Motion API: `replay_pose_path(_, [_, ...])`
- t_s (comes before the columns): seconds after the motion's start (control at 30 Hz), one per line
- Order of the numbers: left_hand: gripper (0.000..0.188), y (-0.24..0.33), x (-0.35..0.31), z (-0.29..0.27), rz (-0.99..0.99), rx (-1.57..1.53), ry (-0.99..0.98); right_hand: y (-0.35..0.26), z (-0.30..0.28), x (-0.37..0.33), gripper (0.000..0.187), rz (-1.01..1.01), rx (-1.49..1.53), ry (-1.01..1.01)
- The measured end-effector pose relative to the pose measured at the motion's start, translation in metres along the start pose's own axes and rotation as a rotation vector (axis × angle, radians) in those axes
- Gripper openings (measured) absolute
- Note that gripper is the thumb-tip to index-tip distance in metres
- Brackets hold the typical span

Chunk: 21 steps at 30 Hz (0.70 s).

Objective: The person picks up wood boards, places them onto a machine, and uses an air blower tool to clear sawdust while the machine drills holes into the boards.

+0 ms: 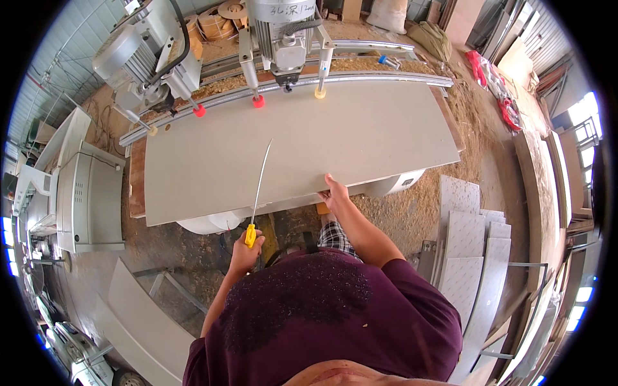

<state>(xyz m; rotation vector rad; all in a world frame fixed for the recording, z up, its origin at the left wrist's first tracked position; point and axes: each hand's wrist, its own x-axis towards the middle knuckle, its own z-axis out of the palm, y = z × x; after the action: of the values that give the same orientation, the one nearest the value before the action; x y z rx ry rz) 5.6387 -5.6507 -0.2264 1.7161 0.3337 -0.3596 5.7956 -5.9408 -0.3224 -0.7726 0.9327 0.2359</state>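
One board (296, 141), some scratch risk.
My left hand (244, 255) grips a yellow-handled tool (250, 237); my right hand (336, 193) pinches the board's edge. If the tool dips, I fear a mark.

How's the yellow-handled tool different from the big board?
The yellow-handled tool is skinny; the board is wide and flat. The tool has a metal rod; the board's top is plain grey. The left hand holds the tool; the right hand is at the board's front edge. Both have a hand on them.
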Motion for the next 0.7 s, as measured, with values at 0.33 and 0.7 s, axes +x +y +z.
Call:
replay_pose_path(0.33, [0.013, 0.013, -0.016, 0.014, -0.024, 0.103, 0.083, -0.005, -0.005, -0.005, 0.034, 0.024, -0.175, -0.053])
replay_pose_path(0.7, [0.016, -0.006, -0.049, 0.033, -0.062, 0.165, 0.227, -0.026, -0.052, 0.004, 0.028, 0.042, -0.171, -0.208])
